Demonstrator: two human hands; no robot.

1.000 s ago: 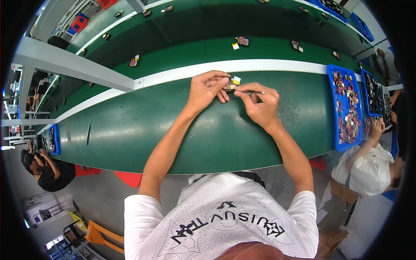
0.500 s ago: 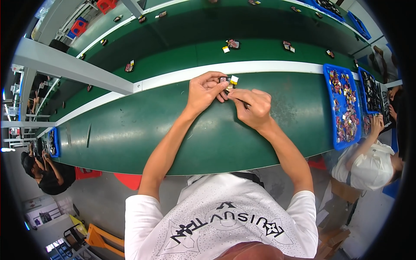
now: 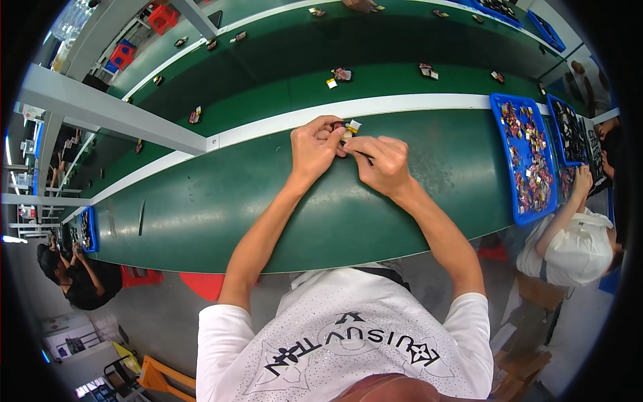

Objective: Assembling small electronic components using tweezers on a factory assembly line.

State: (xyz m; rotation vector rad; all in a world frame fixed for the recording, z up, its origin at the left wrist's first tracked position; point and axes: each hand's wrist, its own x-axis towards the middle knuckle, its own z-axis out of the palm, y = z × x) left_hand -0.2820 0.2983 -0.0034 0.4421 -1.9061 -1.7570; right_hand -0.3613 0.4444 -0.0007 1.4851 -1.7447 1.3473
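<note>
Above the green worktable (image 3: 221, 214), near its far white edge, my left hand (image 3: 313, 151) is closed round a small dark electronic assembly (image 3: 347, 134). A white and yellow piece sticks out on the assembly's right side. My right hand (image 3: 383, 161) has its thumb and fingertips pinched together at the near side of the assembly. Something slim and dark shows under the right hand's curled fingers; its kind is hidden. Both forearms reach in over the table's front edge.
Beyond the white edge rail (image 3: 375, 106), a green conveyor belt (image 3: 281, 77) carries several small assemblies (image 3: 342, 74). A blue tray (image 3: 499, 127) of small colourful parts stands at right, near a co-worker in white (image 3: 579, 244). A grey post (image 3: 134, 110) rises at left. A thin dark strip (image 3: 141, 218) lies on the table.
The assemblies on the belt have shifted left. My hands stay together on the held assembly, slightly further left in view. At the far top, a hand has come further into view.
</note>
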